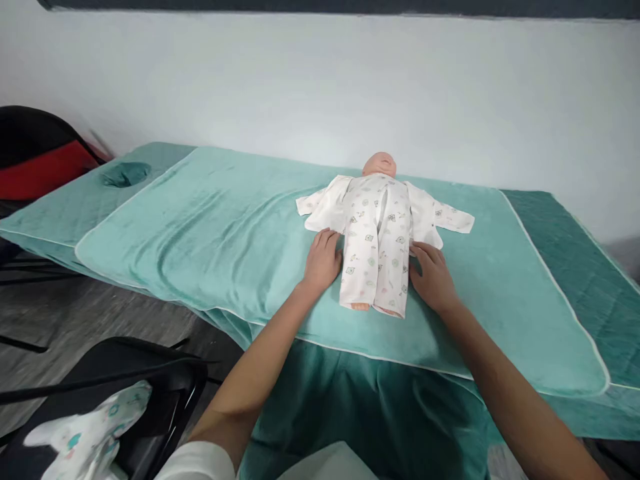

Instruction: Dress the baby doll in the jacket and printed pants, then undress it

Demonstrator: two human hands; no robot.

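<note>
A baby doll lies on its back, its head [381, 164] at the wall side. It wears a white top with both sleeves spread sideways, the right-side sleeve [453, 217] reaching further out. Patterned white trousers [374, 253] cover its body and legs, with the feet just showing at the cuffs. My left hand [324, 259] rests open beside the trousers' left edge, fingertips at the hem of the top. On the other side my right hand [434, 277] is open, thumb apart, its fingertips touching the cloth by the trouser edge and the top's hem.
The doll lies on a light green blanket [240, 200] over a massage bed with a face hole [125, 174] at its left end. Patterned white cloth [100, 430] lies on a black chair [165, 373] at lower left. A white wall [320, 87] runs behind.
</note>
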